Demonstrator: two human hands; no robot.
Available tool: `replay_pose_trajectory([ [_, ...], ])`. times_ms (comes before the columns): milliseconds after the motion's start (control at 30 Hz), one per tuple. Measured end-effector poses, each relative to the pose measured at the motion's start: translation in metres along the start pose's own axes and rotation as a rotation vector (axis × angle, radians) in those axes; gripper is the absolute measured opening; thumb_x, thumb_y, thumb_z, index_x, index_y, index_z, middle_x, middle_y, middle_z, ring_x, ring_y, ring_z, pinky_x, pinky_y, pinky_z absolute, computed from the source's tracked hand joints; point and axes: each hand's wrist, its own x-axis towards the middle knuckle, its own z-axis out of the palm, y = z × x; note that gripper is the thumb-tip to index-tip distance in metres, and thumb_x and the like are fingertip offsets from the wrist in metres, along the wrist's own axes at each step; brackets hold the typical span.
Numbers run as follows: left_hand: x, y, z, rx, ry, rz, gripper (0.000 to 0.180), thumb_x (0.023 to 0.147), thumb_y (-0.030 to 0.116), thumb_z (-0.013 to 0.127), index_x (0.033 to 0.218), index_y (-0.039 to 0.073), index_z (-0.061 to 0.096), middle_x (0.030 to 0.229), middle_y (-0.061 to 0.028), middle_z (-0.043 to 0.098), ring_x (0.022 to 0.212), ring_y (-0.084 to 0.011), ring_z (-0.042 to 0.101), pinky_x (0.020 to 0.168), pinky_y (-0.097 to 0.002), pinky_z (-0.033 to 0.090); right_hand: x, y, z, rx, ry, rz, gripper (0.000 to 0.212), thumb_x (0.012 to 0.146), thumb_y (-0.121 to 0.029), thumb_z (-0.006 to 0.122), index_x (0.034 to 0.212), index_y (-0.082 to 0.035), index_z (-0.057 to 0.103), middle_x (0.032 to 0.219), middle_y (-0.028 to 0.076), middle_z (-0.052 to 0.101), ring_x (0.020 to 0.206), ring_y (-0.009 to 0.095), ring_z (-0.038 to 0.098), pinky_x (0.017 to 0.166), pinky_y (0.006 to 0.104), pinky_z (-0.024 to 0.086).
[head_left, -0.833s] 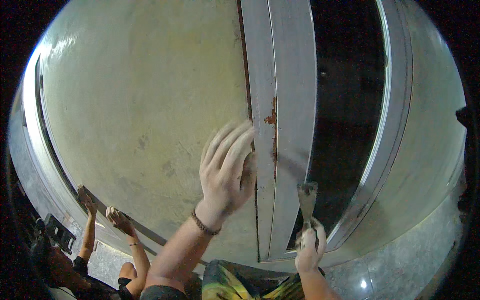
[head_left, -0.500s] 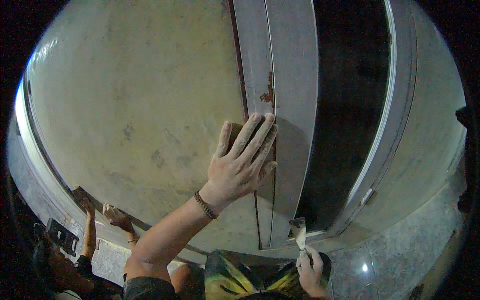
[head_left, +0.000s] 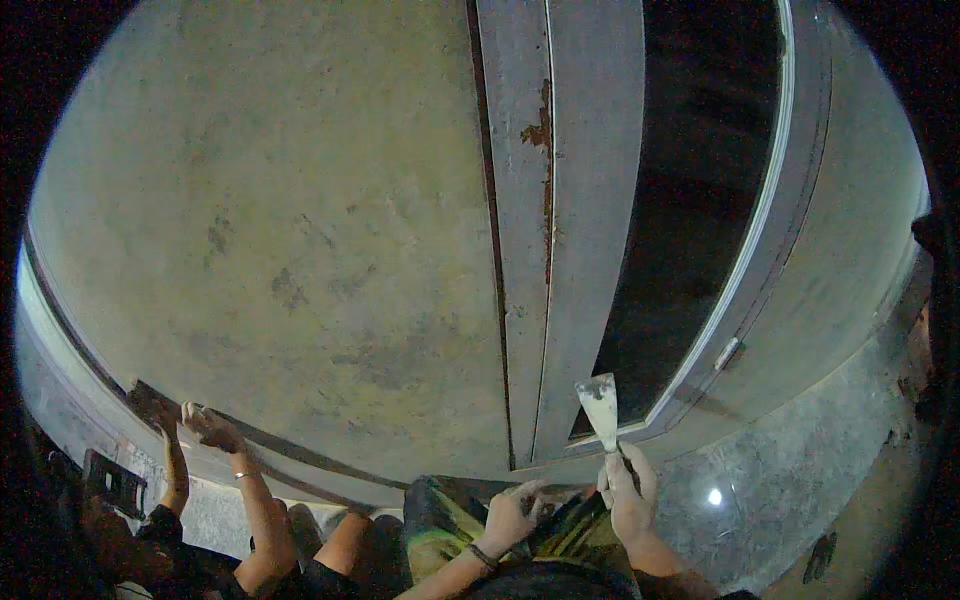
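Note:
In my right hand [head_left: 628, 500] is a putty knife [head_left: 600, 405], gripped by its handle with the pale-smeared blade pointing up, near the foot of the door frame. My left hand [head_left: 512, 517] is low over my lap, fingers curled in; whatever may be inside them is hidden. A dark beaded bracelet circles that wrist. Before me stands a grey door frame [head_left: 595, 180] with a narrow gap down it and a rusty-brown chipped patch [head_left: 540, 130]. To its left is a yellowish-grey wall [head_left: 300, 200] with dark smudges.
A person [head_left: 190, 530] crouches at the lower left, both hands near the wall's base, one at a dark flat piece [head_left: 150, 402]. A dark opening [head_left: 700, 180] lies right of the frame. Grey shiny floor [head_left: 760, 490] spreads at the lower right; a black case [head_left: 115, 483] is far left.
My left hand has come off the door frame and dropped to my lap, its fingers curling. My right hand has risen slightly with the putty knife.

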Motion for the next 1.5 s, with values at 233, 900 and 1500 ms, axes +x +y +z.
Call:
replay_pose_trajectory([
  [233,0.012,0.036,-0.056,-0.547,0.02,-0.008,0.031,0.106,0.006,0.053,0.135,-0.002,0.061,0.122,-0.0068,0.071,0.113,-0.0135,0.064,0.1,-0.031,0.05,0.024,-0.029,0.051,0.047,-0.086,-0.261,0.025,0.109,-0.018,0.048,0.128,-0.003,0.049,0.092,0.004,0.065,0.072,0.007,0.047,0.066,0.0238,0.039],
  [900,0.017,0.106,-0.09,-0.392,0.159,0.239,0.02,0.105,0.012,0.054,0.117,-0.004,0.056,0.082,-0.0185,0.061,0.069,-0.0318,0.06,0.068,-0.0409,0.05,0.062,-0.052,0.086,0.188,-0.386,-0.176,0.037,0.109,-0.03,0.047,0.125,0.003,0.055,0.101,0.017,0.07,0.093,0.021,0.067,0.085,0.0351,0.053],
  [1500,0.047,0.11,-0.105,-0.329,0.526,0.256,0.033,0.106,0.016,0.048,0.131,-0.005,0.055,0.073,-0.0144,0.062,0.057,-0.0228,0.056,0.056,-0.0367,0.044,0.109,-0.071,0.14,0.421,-0.407,-0.171,0.03,0.112,-0.025,0.043,0.103,-0.003,0.061,0.078,0.014,0.068,0.066,0.02,0.065,0.062,0.0325,0.052],
])
